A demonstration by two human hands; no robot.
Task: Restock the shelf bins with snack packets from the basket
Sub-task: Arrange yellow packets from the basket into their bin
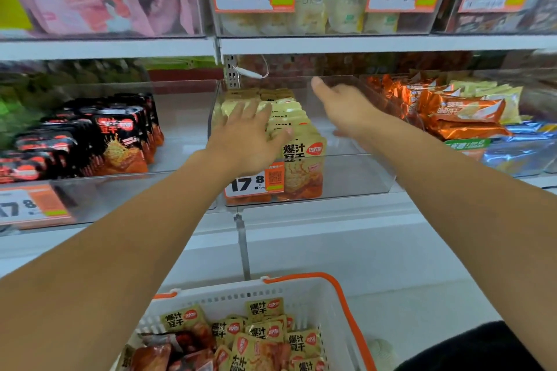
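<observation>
Both hands, left point(247, 132) and right point(346, 108), flat-fingered, apart, empty, over glossy yellow packets point(289, 120) in clear bin point(355, 178).

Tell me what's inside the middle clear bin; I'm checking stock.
The bin holds a row of yellow packets along its left side. The left hand covers some; the bin's right part looks bare.

Lighting: bright, even, diffuse, from overhead | Shadows: soft, faint, under shelf edge point(301, 45) | Glare: pale sheen on clear bin fronts point(346, 172) and foil packets point(464, 111) | Blur: slight motion smear on right hand point(346, 105); upper bins hazy | Distortion: wide-angle bowing at frame edges, forearms stretched | Focus: centre sharpest, corners soft.
</observation>
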